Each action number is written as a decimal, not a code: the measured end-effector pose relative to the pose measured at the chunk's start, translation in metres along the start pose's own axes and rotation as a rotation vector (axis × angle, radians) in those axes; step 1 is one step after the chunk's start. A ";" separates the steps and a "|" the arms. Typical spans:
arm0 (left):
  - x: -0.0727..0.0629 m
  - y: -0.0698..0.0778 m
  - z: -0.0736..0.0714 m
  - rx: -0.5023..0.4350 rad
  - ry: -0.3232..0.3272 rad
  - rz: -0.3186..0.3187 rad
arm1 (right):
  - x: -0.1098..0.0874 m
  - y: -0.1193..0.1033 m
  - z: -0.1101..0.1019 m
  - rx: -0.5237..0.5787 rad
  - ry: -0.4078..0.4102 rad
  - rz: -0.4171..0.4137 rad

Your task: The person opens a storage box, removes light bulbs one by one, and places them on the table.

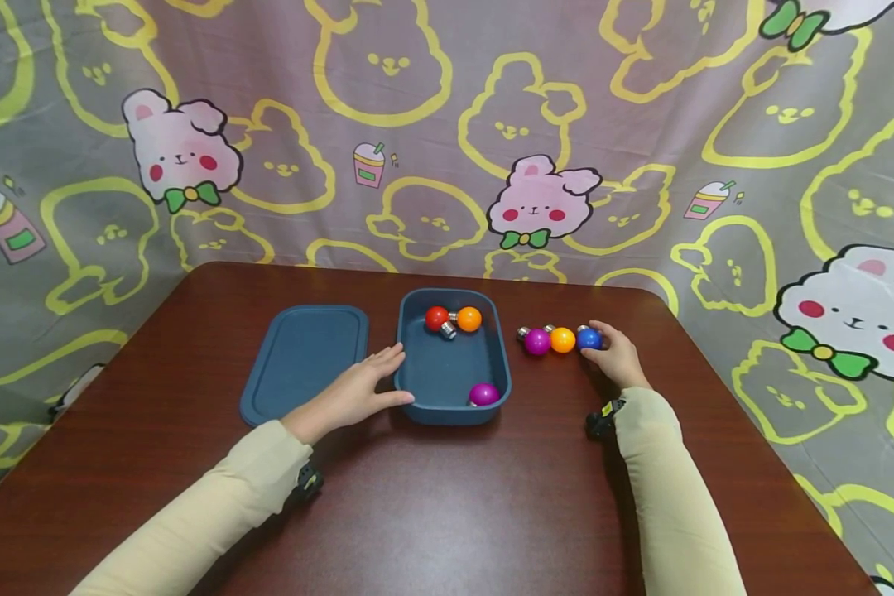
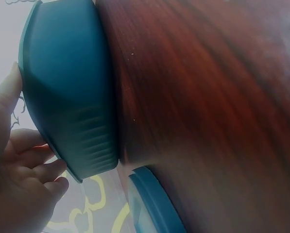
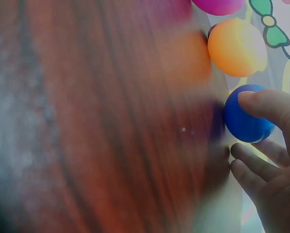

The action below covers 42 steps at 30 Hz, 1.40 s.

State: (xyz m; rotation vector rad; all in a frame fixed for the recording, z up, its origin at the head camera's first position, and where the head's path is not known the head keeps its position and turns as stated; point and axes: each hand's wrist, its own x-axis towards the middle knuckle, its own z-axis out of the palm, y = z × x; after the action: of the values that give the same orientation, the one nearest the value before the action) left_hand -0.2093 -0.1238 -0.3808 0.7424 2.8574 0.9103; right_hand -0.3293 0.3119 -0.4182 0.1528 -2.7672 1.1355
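Note:
My right hand (image 1: 617, 358) pinches a blue light bulb (image 1: 588, 338), its thumb on the near face of the ball in the right wrist view. Left of it on the table lie an orange bulb (image 1: 562, 340) and a purple bulb (image 1: 537, 342), both with metal screw bases. My left hand (image 1: 358, 389) touches the left rim of a blue open box (image 1: 450, 416), fingers relaxed. Inside, a red bulb (image 1: 436, 318), another orange bulb (image 1: 469, 319) and a loose metal base (image 1: 448, 331) sit at the far end. A second purple bulb (image 1: 483, 395) rests in the near right corner.
A flat blue lid (image 1: 309, 356) lies on the brown table (image 1: 447, 513) left of the box, partly under my left hand in the head view. A patterned curtain (image 1: 417, 149) hangs behind the table and along its sides.

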 end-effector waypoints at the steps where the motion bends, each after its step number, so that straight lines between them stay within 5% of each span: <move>1: 0.000 0.000 0.000 0.000 0.000 0.000 | 0.000 0.000 0.000 0.000 0.000 -0.002; 24: 0.000 -0.002 0.001 -0.002 0.003 0.005 | -0.004 -0.009 -0.013 0.047 0.016 -0.017; 33: -0.001 0.000 0.000 0.000 0.004 -0.001 | -0.002 -0.047 -0.034 0.050 0.032 -0.096; 42: -0.001 -0.001 0.001 0.000 0.006 0.002 | -0.012 -0.107 -0.026 0.172 -0.128 -0.207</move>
State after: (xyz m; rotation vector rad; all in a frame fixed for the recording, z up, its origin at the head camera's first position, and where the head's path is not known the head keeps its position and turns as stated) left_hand -0.2091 -0.1243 -0.3818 0.7444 2.8619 0.9149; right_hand -0.2990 0.2545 -0.3281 0.5355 -2.6776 1.3482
